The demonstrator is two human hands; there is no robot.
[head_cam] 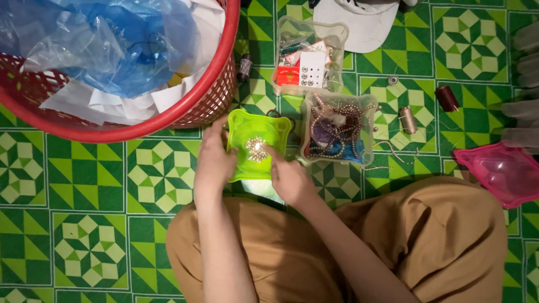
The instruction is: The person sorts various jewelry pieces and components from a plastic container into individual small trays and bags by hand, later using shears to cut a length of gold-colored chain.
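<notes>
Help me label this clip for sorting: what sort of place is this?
Probably a home floor used for beadwork or sewing. The person sits on a green patterned floor, both hands at a green lid bearing a beaded ornament, beside a clear box of bead strings and thread spools.

Counts of what lies on the green patterned floor

Two hands, left (213, 163) and right (291, 178); one green lid (255, 147) bearing one beaded ornament (257, 149); two clear boxes, one with beads (337, 130), one with cards (309, 56); one pink lid (499, 171); one red basket (185, 112); one white cap (359, 22); four thread spools seen.
</notes>
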